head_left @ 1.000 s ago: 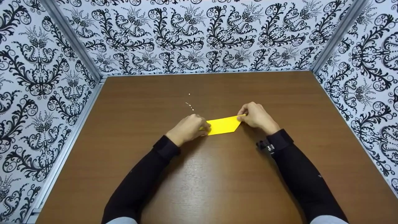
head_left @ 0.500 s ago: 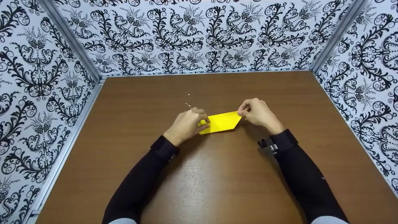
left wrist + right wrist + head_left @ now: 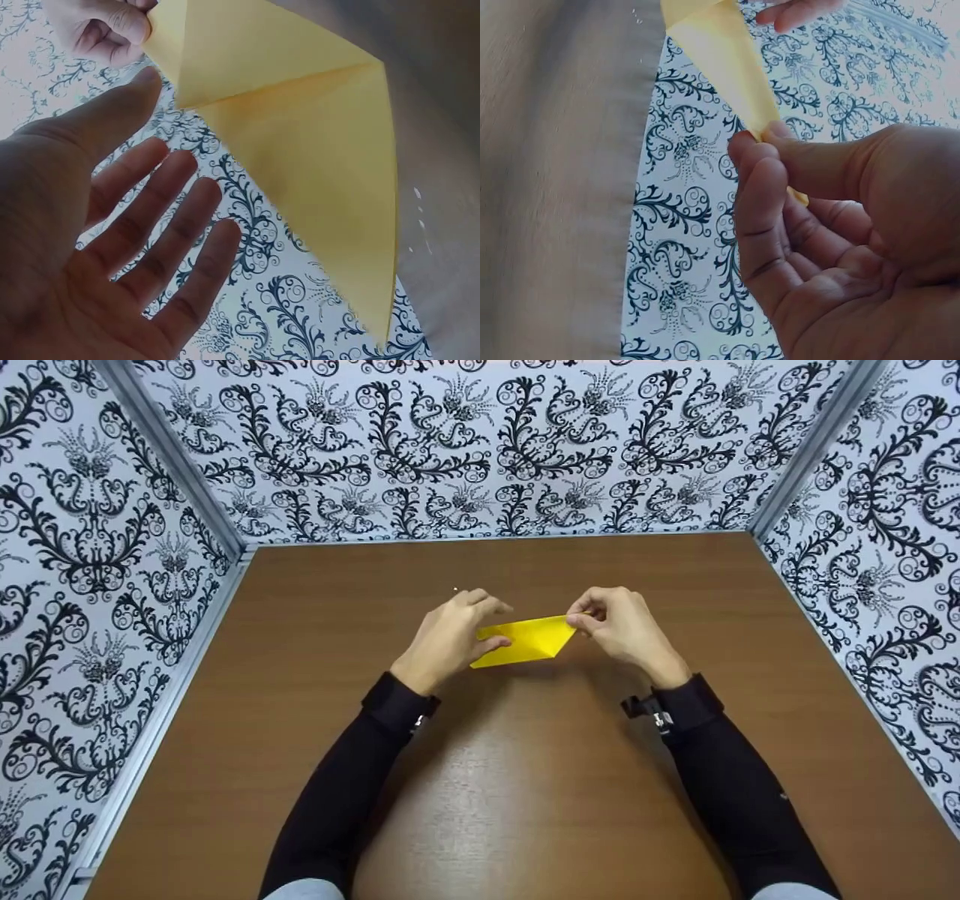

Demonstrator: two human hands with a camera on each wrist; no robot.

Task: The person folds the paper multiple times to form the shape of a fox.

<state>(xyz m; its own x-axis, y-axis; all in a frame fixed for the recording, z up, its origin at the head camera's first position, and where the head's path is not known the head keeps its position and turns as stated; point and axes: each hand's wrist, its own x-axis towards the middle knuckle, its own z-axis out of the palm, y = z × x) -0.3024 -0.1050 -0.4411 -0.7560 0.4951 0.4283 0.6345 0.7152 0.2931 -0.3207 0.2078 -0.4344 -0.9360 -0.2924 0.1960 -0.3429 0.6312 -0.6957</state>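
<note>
A folded sheet of yellow paper (image 3: 534, 637) with slanted ends hangs between the hands, over the middle of the table. My right hand (image 3: 626, 626) pinches its right corner between thumb and fingertips; the right wrist view shows the corner of the paper (image 3: 727, 60) poking out below the grip. At the other end my left hand (image 3: 450, 637) lies beside the paper, fingers spread and straight. In the left wrist view the left hand (image 3: 142, 232) has an open palm, and a crease crosses the wide face of the paper (image 3: 300, 142).
The brown wooden table (image 3: 480, 780) spreads under both arms. White panels with black scrollwork (image 3: 480, 450) stand at the back and both sides, joined by grey metal posts (image 3: 814, 450). Dark straps (image 3: 401, 705) circle both wrists. Small bright specks show on the tabletop behind the left hand.
The paper has risen and shifted back and slightly left with the right hand. My left hand has let go of its left end, its fingers now spread apart.
</note>
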